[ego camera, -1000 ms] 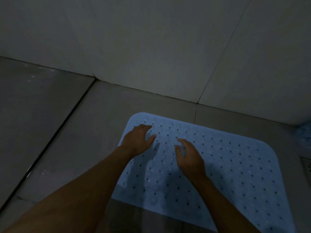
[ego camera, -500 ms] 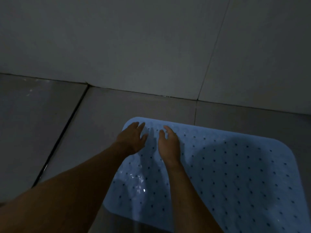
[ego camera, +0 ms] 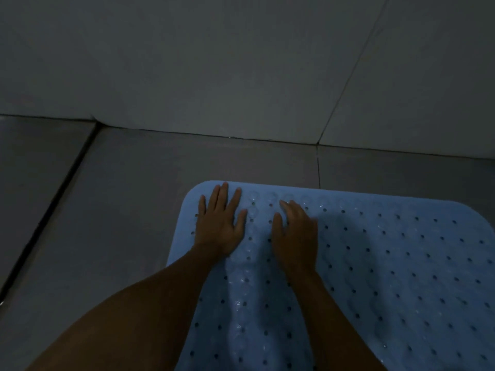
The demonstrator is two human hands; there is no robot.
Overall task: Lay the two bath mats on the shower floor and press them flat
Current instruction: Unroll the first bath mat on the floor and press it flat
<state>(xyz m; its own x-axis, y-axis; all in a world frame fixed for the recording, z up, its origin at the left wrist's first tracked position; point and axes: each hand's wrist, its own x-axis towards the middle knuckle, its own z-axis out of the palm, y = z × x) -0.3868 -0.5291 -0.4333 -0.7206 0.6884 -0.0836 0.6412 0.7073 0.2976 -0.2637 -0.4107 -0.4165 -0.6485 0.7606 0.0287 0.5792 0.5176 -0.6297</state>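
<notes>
A light blue rubber bath mat (ego camera: 388,277) with rows of small drain holes lies on the grey tiled shower floor (ego camera: 112,215), filling the lower right of the view. My left hand (ego camera: 219,223) rests palm down with spread fingers on the mat's far left corner. My right hand (ego camera: 294,234) lies palm down on the mat just to the right, fingers slightly bent. Neither hand holds anything. Only one mat is in view.
A grey tiled wall (ego camera: 214,76) rises just beyond the mat's far edge. A dark grout groove (ego camera: 48,210) runs diagonally across the floor on the left. The light is dim.
Both hands have slid toward the mat's far left corner and flattened out. The second mat at the right edge has left the view.
</notes>
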